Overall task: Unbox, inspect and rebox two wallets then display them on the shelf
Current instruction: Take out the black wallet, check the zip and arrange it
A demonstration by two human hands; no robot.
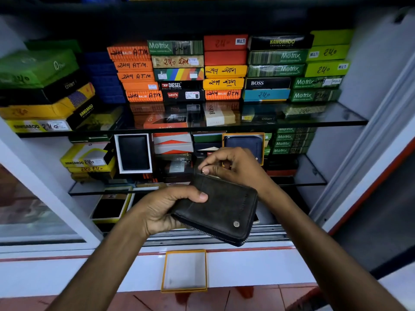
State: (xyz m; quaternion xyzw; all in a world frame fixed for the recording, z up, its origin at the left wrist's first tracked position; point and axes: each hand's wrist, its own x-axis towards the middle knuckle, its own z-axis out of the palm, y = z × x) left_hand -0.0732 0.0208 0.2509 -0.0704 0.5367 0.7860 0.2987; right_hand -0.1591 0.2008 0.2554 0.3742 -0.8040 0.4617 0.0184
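Observation:
A dark zip-around wallet with a small metal stud is held in front of the cabinet. My left hand grips its left edge, thumb across the top face. My right hand pinches something small at the wallet's far top corner, apparently the zip pull. An open yellow-rimmed box with a white inside lies empty on the white ledge below. On the middle shelf a blue wallet stands in an open yellow-rimmed box, partly hidden by my right hand, and a black wallet stands in a white box.
The glass top shelf carries stacks of coloured wallet boxes. More boxes crowd the middle and lower shelves. A sliding-door track runs along the cabinet's front. White cabinet walls close in on both sides. A red tiled floor shows beneath the ledge.

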